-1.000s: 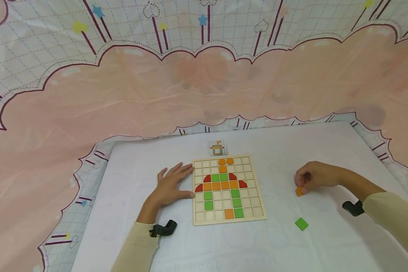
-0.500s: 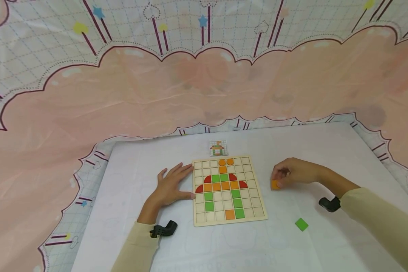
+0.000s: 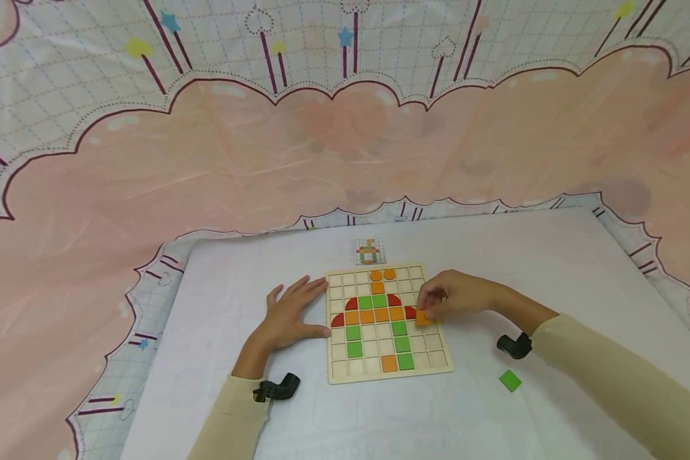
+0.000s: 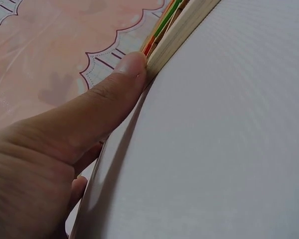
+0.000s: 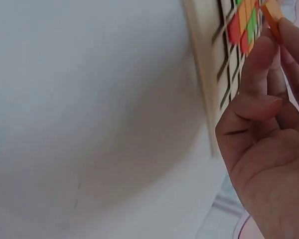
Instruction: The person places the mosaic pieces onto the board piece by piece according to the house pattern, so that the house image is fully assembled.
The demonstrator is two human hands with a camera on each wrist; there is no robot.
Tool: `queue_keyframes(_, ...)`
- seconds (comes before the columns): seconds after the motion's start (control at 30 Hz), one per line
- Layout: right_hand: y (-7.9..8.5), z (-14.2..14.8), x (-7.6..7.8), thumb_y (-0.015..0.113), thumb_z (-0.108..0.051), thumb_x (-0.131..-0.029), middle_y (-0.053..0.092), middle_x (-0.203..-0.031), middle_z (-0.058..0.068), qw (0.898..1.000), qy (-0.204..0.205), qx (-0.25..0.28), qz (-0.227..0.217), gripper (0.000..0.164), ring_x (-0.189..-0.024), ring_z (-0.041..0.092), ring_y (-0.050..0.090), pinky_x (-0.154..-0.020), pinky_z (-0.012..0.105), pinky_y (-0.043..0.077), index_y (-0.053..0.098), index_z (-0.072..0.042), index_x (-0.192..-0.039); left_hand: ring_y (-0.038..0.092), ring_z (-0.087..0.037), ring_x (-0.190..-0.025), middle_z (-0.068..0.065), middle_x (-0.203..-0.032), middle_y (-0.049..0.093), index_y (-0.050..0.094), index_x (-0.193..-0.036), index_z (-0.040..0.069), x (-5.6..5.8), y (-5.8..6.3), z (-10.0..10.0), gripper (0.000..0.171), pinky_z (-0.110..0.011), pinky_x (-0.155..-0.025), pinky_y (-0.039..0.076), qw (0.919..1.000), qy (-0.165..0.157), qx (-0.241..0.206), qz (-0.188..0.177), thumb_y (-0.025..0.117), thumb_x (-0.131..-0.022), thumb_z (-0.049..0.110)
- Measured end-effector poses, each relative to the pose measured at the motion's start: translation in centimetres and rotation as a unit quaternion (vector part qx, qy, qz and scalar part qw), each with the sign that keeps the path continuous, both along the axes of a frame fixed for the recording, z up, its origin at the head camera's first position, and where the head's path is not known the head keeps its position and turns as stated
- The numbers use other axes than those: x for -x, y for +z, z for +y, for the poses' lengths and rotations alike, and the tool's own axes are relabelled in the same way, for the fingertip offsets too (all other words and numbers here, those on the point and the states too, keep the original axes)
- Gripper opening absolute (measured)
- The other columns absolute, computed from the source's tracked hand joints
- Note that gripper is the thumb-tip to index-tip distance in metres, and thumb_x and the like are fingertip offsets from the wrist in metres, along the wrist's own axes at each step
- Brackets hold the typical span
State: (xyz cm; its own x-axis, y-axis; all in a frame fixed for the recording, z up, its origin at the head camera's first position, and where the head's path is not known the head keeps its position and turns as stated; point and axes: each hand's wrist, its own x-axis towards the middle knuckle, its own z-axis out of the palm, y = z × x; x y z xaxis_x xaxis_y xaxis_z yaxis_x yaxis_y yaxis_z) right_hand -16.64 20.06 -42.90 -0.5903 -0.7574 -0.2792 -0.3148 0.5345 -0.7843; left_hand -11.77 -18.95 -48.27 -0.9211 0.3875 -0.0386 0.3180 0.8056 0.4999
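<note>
A wooden grid board lies on the table, with orange, green and red tiles set in its cells. My right hand pinches an orange square tile over the board's right part, beside a red quarter-round tile. In the right wrist view the orange tile stands on edge between thumb and finger. My left hand lies spread at the board's left side, fingertips and thumb at its edge. The left wrist view shows the thumb touching the board's wooden side.
A small pattern card lies just behind the board. One loose green square tile is on the white table at the front right. A patterned cloth hangs behind the table.
My right hand has carried the orange tile leftward from the table's right side to above the board. My left hand has stayed at the board's edge.
</note>
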Motion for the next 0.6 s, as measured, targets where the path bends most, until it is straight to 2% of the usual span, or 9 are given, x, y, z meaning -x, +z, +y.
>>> queue_keyframes(0.13,-0.1,-1.9,-0.5,0.077,-0.020,-0.091,0.069,-0.085,-0.005,1.000,-0.002,0.011,-0.015,0.010,-0.082,0.015,0.061,-0.077,0.023,0.052,0.075,-0.017,-0.100,0.021,-0.029,-0.158,0.003,-0.166,0.037,0.039,-0.159,0.026,0.0,0.0,0.0,0.103,-0.069,-0.119,0.003,1.0000,0.000,0.000,-0.001,0.082,-0.073,0.064)
queue_keyframes(0.3,0.0,-3.8,-1.2,0.079,-0.022,-0.089,0.068,-0.081,-0.006,1.000,-0.003,0.020,-0.010,0.009,-0.079,0.013,0.061,-0.074,0.023,0.050,0.075,-0.018,-0.095,0.019,-0.028,-0.159,0.003,-0.166,0.037,0.039,-0.159,0.026,0.0,0.0,0.0,0.103,-0.069,-0.119,0.002,1.0000,0.000,-0.004,-0.008,0.083,-0.073,0.062)
queue_keyframes(0.6,-0.4,-6.4,-2.5,0.083,-0.022,-0.086,0.070,-0.076,-0.007,1.000,-0.017,0.011,-0.021,0.008,-0.073,0.011,0.063,-0.069,0.022,0.051,0.076,-0.020,-0.090,0.019,-0.027,-0.159,0.004,-0.166,0.036,0.038,-0.159,0.026,0.0,0.0,-0.1,0.103,-0.068,-0.120,0.001,1.0000,0.002,-0.003,-0.008,0.083,-0.073,0.061)
